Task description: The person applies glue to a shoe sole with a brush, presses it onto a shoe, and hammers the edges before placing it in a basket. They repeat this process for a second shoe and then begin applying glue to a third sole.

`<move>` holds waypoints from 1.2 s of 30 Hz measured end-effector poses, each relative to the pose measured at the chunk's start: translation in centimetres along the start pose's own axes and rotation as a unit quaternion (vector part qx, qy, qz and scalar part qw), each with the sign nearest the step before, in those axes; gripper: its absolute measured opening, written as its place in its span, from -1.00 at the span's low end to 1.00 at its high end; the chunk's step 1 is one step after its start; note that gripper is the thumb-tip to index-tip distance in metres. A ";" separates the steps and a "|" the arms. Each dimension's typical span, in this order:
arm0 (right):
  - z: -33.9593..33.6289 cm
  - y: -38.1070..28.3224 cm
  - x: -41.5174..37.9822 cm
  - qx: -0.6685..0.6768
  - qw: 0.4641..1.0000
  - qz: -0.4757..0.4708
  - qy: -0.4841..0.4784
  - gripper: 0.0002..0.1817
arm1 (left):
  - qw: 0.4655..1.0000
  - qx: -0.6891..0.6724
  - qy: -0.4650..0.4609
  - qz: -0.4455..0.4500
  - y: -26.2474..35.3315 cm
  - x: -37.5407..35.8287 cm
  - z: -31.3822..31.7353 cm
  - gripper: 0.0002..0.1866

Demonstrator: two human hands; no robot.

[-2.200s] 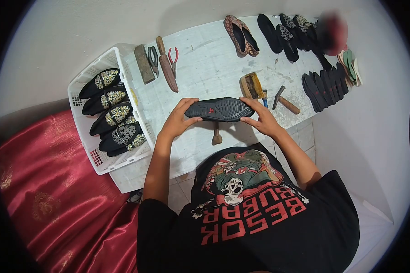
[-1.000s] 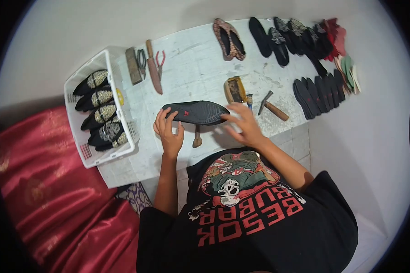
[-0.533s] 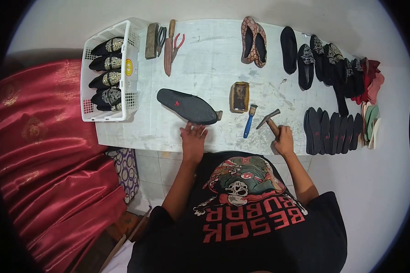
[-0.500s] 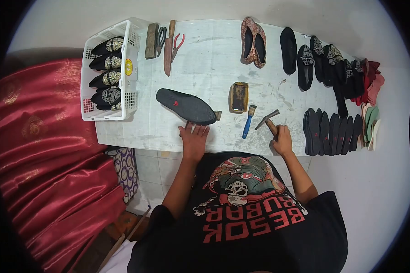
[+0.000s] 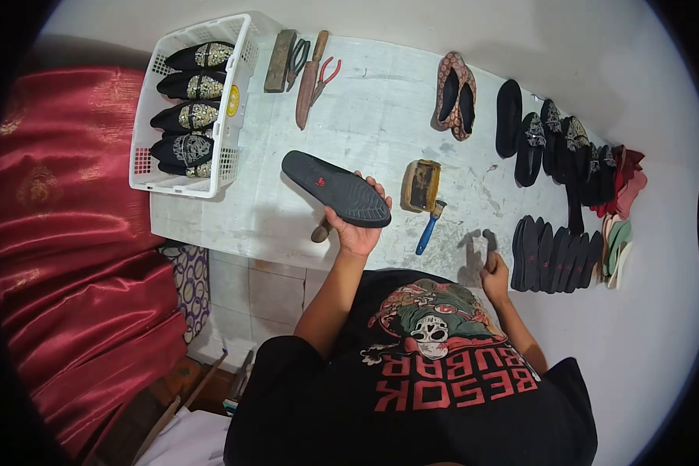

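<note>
I am seeing the left hand (image 5: 355,231) gripping the black shoe (image 5: 335,189) sole-up above the tabletop's (image 5: 365,116) near edge; the right hand (image 5: 493,269) is closing around the hammer (image 5: 489,239) handle near that edge.

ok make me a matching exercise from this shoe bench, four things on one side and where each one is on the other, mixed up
Things:
1. black shoe sole
2. embroidered black shoes
3. blue-handled brush
4. hammer

Places:
A. inside the white plastic basket at the table's left end
B. gripped by the right hand at the near table edge
C. lying on the table just right of the left hand
D. held up in the left hand, tread side up

Pairs: 1-D, 2-A, 3-C, 4-B
</note>
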State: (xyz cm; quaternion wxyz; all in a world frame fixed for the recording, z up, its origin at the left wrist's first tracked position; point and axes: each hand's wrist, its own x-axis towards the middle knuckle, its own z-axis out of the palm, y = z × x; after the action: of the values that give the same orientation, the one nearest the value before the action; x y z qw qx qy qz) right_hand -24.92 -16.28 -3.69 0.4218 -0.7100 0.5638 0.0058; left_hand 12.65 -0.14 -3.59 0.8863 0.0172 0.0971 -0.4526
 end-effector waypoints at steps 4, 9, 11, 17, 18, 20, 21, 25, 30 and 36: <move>-1.9 -7.5 -2.2 0.070 0.996 -0.045 -0.022 -0.73 | 1.000 -0.008 0.017 0.010 -0.1 0.0 -0.2 0.01; -0.5 -20.5 -0.4 0.057 0.966 -0.234 -0.091 -0.49 | 1.000 0.012 -0.008 0.000 0.3 0.3 -0.6 -0.01; 1.0 -23.8 1.1 0.074 0.958 -0.239 -0.139 -0.51 | 1.000 0.024 0.003 0.001 0.5 0.2 -0.3 -0.02; 0.0 -30.8 1.4 0.034 0.915 -0.384 -0.118 -0.55 | 0.999 0.039 0.013 0.027 0.1 0.4 -1.2 0.00; -0.5 -30.9 1.4 0.030 0.898 -0.428 -0.095 -0.54 | 0.999 0.041 0.013 0.032 -0.1 0.3 -0.9 0.01; -1.8 -31.0 1.3 0.024 0.895 -0.438 -0.079 -0.54 | 0.999 0.021 0.024 0.015 -0.1 0.1 -0.6 0.04; -1.7 -30.8 1.2 0.064 0.892 -0.443 -0.062 -0.54 | 1.000 0.010 0.015 0.006 -0.1 0.1 -0.7 0.05; -2.3 -31.0 0.1 0.093 0.947 -0.290 -0.099 -0.54 | 0.997 -0.067 -0.045 -0.015 -0.6 0.9 -0.7 0.05; -1.2 -30.0 -0.9 0.006 0.935 -0.331 -0.124 -0.51 | 0.997 -0.036 -0.065 -0.004 -0.4 1.3 -0.4 0.04; 1.7 -29.6 -1.2 -0.020 0.903 -0.404 -0.145 -0.51 | 0.998 -0.019 -0.044 0.038 -0.9 1.3 -0.9 0.08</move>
State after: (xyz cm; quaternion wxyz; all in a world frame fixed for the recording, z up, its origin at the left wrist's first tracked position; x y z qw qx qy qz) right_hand -0.67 -14.04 13.32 0.4503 -0.8767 0.1614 -0.0509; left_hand 12.54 -1.58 -4.62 0.9066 -0.0159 0.0659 -0.4165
